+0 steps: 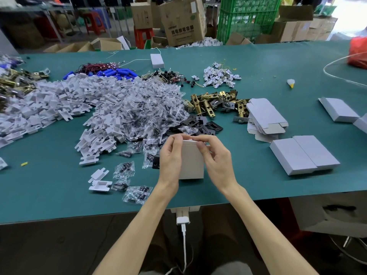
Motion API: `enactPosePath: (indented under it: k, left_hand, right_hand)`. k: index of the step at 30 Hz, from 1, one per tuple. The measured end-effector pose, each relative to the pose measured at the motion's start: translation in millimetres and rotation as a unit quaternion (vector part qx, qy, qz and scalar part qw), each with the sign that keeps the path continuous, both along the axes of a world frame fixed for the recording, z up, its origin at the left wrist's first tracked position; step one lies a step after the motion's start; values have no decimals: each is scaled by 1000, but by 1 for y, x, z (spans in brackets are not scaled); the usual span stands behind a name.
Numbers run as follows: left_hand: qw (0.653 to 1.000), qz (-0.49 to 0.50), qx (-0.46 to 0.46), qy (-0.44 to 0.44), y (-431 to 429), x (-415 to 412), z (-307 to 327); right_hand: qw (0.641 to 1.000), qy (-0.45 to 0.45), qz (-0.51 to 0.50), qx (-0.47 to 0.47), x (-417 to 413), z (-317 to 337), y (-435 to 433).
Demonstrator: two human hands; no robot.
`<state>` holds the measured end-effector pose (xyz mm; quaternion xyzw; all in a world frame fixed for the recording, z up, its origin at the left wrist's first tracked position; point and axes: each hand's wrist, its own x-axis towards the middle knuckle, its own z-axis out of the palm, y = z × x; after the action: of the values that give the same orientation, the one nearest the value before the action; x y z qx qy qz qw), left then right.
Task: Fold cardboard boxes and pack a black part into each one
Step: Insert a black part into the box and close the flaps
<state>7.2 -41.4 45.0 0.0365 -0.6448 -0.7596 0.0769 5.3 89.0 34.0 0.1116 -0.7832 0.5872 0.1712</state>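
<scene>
Head view gave us the small white box [191,161] standing upright on the green table [258,181], near its front edge and between the two hands. We saw the left hand [170,155] curled round the box's left side, and the right hand [216,159] wrapped round its right side. The fingertips of both met on the closed top flap, so both hands were clamped on the box (we could not tell what lay inside it). Just left of the left hand we made out a black part [155,162] lying on the table, partly hidden by the wrist. Behind the box lay a scatter of black plates [200,126], and beyond those a cluster of brass latches [216,102]. To the left of the plates a heap of clear screw bags [151,108] spread wide and ran into a larger heap of white plastic trays [59,100]; a few bags and trays had strayed toward the front edge. To the right of the latches we noted a stack of flat box blanks [266,116], and nearer the front two folded boxes [303,153] lying side by side, touching. Another folded box [337,109] sat farther right. Blue cylinders [119,72] and small white tags [220,77] lay toward the far side of the table.
</scene>
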Motion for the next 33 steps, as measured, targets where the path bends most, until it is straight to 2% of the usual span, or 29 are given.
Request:
enactPosePath:
  k: [6, 10, 15, 18, 27, 33]
  left_hand:
    - [999, -14, -7, -31, 0, -4, 4]
    - [997, 3, -61, -56, 6, -8, 7]
    - [994, 17, -96, -41, 9, -11, 7]
    - [995, 13, -95, -29, 7, -11, 7]
    - [997, 24, -68, -41, 4, -5, 1]
    - [997, 23, -64, -39, 6, -4, 1]
  right_hand:
    - [1000, -23, -10, 1, 1, 2, -2]
    - [998, -48, -26, -17, 3, 1, -7]
    - [999, -44, -6, 30, 4, -3, -11]
    - [997, -45, -7, 55, 3, -5, -11]
    - [999, -33, -12, 37, 2, -9, -11]
    - [999, 19, -13, 41, 6, -12, -14]
